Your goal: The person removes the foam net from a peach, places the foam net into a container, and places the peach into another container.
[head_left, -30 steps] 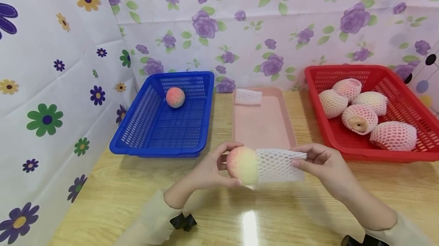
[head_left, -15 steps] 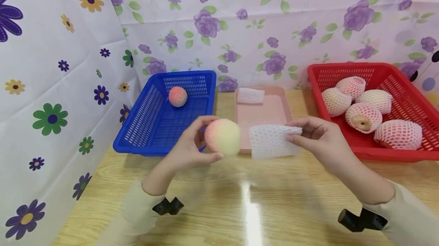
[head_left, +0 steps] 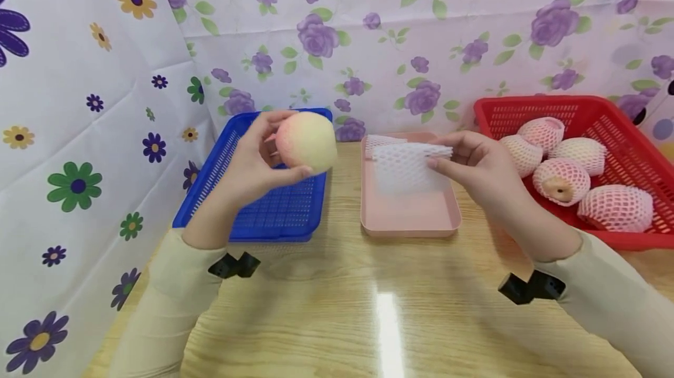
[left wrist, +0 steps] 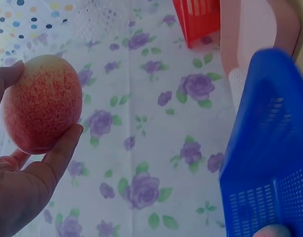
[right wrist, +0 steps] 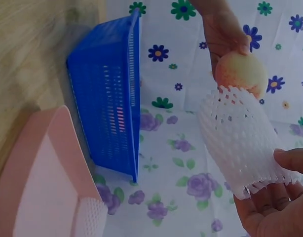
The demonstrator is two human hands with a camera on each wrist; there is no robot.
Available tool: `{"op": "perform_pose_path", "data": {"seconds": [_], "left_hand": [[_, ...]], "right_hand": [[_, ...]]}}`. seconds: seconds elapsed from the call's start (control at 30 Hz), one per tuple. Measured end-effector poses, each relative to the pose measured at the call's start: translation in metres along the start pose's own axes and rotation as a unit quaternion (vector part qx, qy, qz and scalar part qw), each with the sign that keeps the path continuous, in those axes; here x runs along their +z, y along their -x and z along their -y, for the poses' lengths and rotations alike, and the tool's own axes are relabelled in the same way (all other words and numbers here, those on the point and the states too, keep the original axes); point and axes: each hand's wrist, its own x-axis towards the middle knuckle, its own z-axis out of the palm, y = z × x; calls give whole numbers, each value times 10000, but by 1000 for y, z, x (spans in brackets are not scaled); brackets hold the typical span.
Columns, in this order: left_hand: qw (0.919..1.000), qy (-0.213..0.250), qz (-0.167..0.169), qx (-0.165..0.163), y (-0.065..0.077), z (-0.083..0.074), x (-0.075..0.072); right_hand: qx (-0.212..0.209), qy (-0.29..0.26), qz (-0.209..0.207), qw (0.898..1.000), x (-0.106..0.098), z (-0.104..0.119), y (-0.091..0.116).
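Note:
My left hand point(head_left: 250, 158) grips a pink-and-yellow peach point(head_left: 308, 143) above the right part of the blue basket point(head_left: 279, 214). In the left wrist view, thumb and fingers curl round the sides of the peach point(left wrist: 45, 103). My right hand point(head_left: 481, 170) pinches one end of a white foam net sleeve point(head_left: 402, 170), which hangs over the pink tray point(head_left: 411, 223). Seen from the right wrist, the foam net sleeve point(right wrist: 240, 140) is hollow, with its far end toward the peach. Another foam net sleeve point(head_left: 379, 143) lies at the tray's back left, partly covered.
On the right stands a red basket point(head_left: 547, 103) with several fruits point(head_left: 560, 182) in foam nets. A second peach point(left wrist: 272, 231) shows at the lower edge of the left wrist view, inside the blue basket. A flowered cloth point(head_left: 316, 85) hangs behind the wooden table point(head_left: 326, 308).
The peach has come out of the foam net sleeve. My left hand has carried it up and left over the blue basket; my right hand has moved the sleeve forward over the tray.

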Motion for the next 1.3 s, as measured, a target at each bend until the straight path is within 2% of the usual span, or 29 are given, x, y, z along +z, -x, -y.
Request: {"op": "perform_pose_path", "data": {"seconds": [0.17, 0.4, 0.57, 0.7, 0.8, 0.93, 1.03, 1.13, 1.3], "left_hand": [[9988, -271, -399, -120, -23, 1, -13], [9948, -415, -935, -4, -52, 16, -24], [9876, -854, -1314, -118, -73, 30, -30], [9804, -1164, -1556, -312, -84, 43, -38], [9765, -1299, -1633, -532, -88, 58, -42], [9744, -1387, -1608, -742, -92, 83, -43], [9702, -1614, -1660, -707, -93, 100, -43], [9647, -1947, -1677, -583, -97, 113, -42], [9619, -2357, -1278, -534, -107, 128, -36]], "right_hand": [[95, 209, -233, 9995, 4, 5, -19], [361, 464, -422, 9974, 4, -7, -45], [566, 541, -395, 9961, 5, -19, -64], [700, 701, -558, 9935, 9, -28, -81], [839, 621, -629, 9925, 13, -36, -92], [1237, 522, -544, 9895, 18, -52, -103], [1465, 568, -505, 9863, 23, -65, -110], [1503, 486, -543, 9860, 26, -77, -117], [1421, 202, -632, 9876, 28, -96, -125]]}}
